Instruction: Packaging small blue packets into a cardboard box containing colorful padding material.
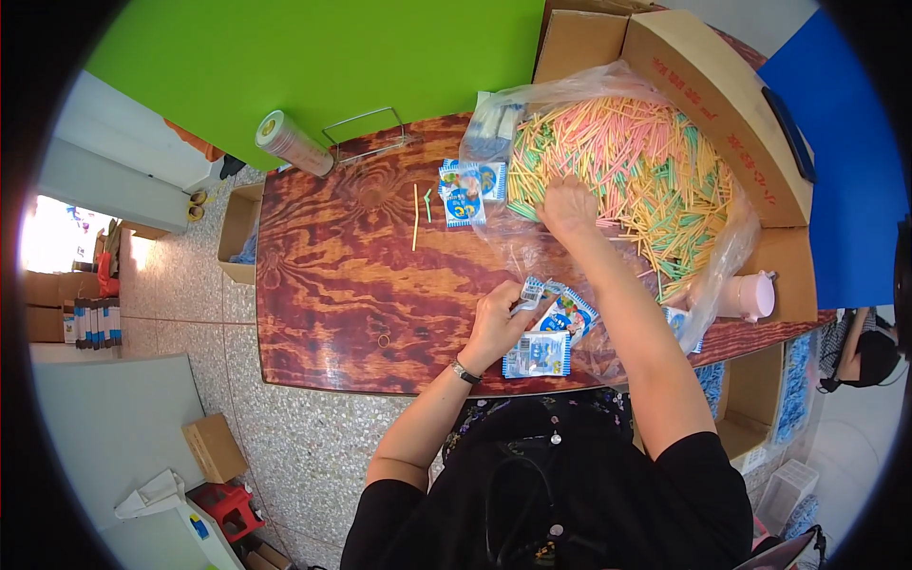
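My left hand grips a small blue-and-white plastic packet near the table's front edge. More packets of the same kind lie just beside and under it. My right hand reaches forward into a big heap of thin pastel sticks, pink, yellow, green and orange. Its fingers are curled down at the heap's near-left side, and what they hold is hidden. A clear plastic sheet surrounds the heap, inside an opened cardboard box.
Left of the heap lie several packets, two loose sticks and a rubber band on the wood-grained table. A tall canister and a wire rack stand at the back left. A pink bottle is at the right.
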The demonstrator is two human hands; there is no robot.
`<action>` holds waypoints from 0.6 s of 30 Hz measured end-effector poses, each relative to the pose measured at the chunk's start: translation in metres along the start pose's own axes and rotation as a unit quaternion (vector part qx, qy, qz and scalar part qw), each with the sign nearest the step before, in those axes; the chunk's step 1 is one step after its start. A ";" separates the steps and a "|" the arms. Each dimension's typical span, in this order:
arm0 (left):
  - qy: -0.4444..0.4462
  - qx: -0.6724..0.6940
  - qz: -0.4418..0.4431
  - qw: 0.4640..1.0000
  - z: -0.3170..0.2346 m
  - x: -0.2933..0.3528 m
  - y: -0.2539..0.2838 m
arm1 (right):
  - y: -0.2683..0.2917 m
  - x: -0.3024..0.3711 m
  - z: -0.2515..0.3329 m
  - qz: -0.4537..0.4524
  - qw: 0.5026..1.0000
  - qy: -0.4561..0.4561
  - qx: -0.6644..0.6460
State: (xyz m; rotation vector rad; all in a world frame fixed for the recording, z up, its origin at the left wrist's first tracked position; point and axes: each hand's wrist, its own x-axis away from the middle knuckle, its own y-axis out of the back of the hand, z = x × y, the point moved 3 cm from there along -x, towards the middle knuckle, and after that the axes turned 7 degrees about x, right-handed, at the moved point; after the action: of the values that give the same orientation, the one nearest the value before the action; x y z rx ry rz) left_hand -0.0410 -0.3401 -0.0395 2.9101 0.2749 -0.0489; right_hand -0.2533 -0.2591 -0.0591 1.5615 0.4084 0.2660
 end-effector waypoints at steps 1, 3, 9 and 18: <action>-0.003 -0.002 -0.001 1.000 0.000 0.000 -0.001 | 0.000 0.001 0.001 -0.003 1.000 0.000 -0.001; 0.004 0.038 -0.001 0.999 0.001 -0.001 -0.005 | -0.002 0.002 0.002 -0.009 1.000 -0.010 -0.008; -0.023 0.000 -0.004 1.000 0.005 0.005 -0.002 | -0.002 0.007 0.005 -0.002 1.000 -0.022 -0.003; -0.020 -0.009 -0.010 1.000 0.001 0.004 0.004 | -0.006 -0.007 -0.004 0.027 1.000 0.008 0.008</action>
State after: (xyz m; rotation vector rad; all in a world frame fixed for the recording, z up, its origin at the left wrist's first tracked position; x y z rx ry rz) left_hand -0.0366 -0.3439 -0.0399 2.8850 0.2948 -0.1057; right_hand -0.2617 -0.2581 -0.0645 1.5884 0.3817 0.3191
